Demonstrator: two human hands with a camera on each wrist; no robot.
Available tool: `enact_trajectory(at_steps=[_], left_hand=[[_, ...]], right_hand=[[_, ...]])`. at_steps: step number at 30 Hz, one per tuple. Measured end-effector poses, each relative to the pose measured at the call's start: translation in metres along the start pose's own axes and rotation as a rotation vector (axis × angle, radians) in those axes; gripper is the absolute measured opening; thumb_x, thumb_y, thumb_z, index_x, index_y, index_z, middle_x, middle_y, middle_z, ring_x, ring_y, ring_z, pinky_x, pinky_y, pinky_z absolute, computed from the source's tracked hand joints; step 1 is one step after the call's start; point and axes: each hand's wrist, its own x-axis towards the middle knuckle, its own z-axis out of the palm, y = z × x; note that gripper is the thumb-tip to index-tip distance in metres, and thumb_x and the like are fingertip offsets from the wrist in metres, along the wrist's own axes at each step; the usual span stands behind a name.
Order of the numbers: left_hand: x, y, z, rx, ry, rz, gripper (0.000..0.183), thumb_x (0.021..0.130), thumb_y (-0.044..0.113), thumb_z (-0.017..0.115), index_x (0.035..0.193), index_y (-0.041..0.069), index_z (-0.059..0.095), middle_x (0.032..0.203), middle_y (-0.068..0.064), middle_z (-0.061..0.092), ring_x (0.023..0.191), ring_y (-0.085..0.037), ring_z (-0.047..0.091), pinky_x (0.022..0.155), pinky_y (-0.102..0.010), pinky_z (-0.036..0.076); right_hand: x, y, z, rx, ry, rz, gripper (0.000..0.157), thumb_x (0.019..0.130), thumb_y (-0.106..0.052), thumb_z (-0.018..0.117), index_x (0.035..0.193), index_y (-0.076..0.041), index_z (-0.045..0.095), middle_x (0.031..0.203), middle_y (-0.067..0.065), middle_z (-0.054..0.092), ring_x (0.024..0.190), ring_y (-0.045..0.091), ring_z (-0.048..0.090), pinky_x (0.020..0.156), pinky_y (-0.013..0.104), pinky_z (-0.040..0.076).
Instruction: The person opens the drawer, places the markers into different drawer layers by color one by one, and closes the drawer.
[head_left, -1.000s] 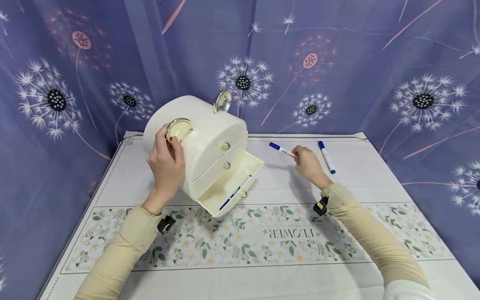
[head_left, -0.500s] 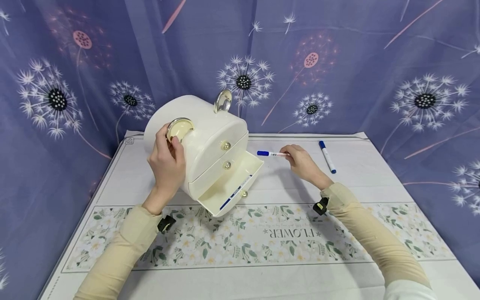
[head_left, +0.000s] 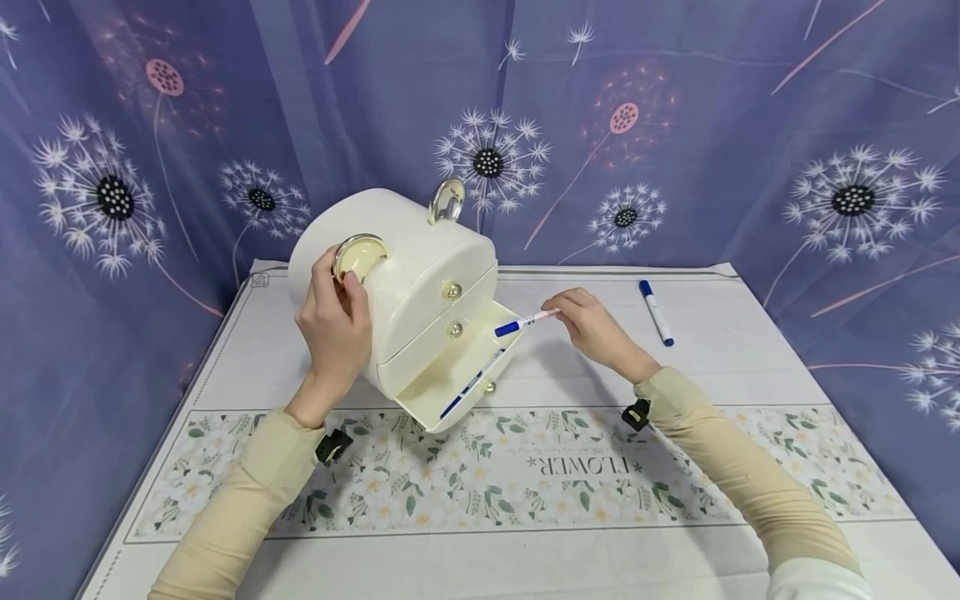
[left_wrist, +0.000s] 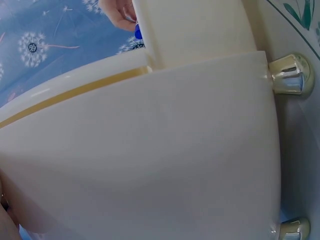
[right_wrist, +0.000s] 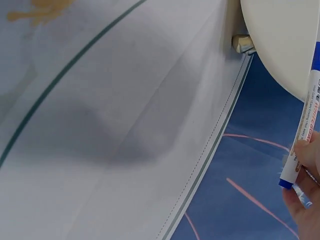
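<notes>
A white round-fronted drawer box [head_left: 405,321] with gold knobs stands tilted on the table, its lowest drawer [head_left: 423,400] pulled out. My left hand [head_left: 335,337] grips the gold-rimmed ear [head_left: 362,255] on the box's near side. Inside the drawer lies a thin blue-and-white pen or marker [head_left: 472,383]. Between the fingertips of my right hand [head_left: 596,332] is a blue-capped whiteboard marker [head_left: 531,320], pinched near its end. Its cap hangs over the drawer's right edge. The right wrist view shows the marker [right_wrist: 306,117] and part of the hand [right_wrist: 306,200]; in the left wrist view the box [left_wrist: 150,150] hides most of the marker.
Another blue-capped marker [head_left: 657,314] lies on the white tablecloth [head_left: 720,333] to the right of my right hand. A second, silver-rimmed ear [head_left: 447,200] rises from the box's far side. Behind the table hangs a purple dandelion-print curtain [head_left: 555,200].
My right hand has moved left with the marker, bringing its cap from the tablecloth to over the open drawer. The left hand keeps its hold on the ear.
</notes>
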Motion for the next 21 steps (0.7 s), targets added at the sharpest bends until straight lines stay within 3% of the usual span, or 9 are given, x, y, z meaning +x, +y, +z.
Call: enact_trajectory(at_steps=[13, 21], left_hand=[[0.001, 0.001, 0.001, 0.015, -0.002, -0.012, 0.031, 0.091, 0.016, 0.047, 0.119, 0.003, 0.053, 0.106, -0.019, 0.064, 0.076, -0.034, 0.063, 0.058, -0.045, 0.047], [0.0, 0.001, 0.001, 0.019, 0.008, -0.013, 0.031, 0.091, 0.015, 0.047, 0.118, 0.002, 0.053, 0.107, -0.019, 0.065, 0.074, -0.034, 0.063, 0.057, -0.045, 0.047]], right_hand=[[0.008, -0.018, 0.006, -0.109, -0.053, -0.121, 0.026, 0.081, 0.007, 0.058, 0.102, -0.007, 0.064, 0.102, 0.007, 0.063, 0.099, 0.022, 0.055, 0.088, 0.038, 0.043], [0.014, -0.031, 0.009, -0.214, -0.133, -0.193, 0.038, 0.08, 0.014, 0.051, 0.108, -0.009, 0.062, 0.107, 0.005, 0.061, 0.103, 0.021, 0.054, 0.09, 0.035, 0.043]])
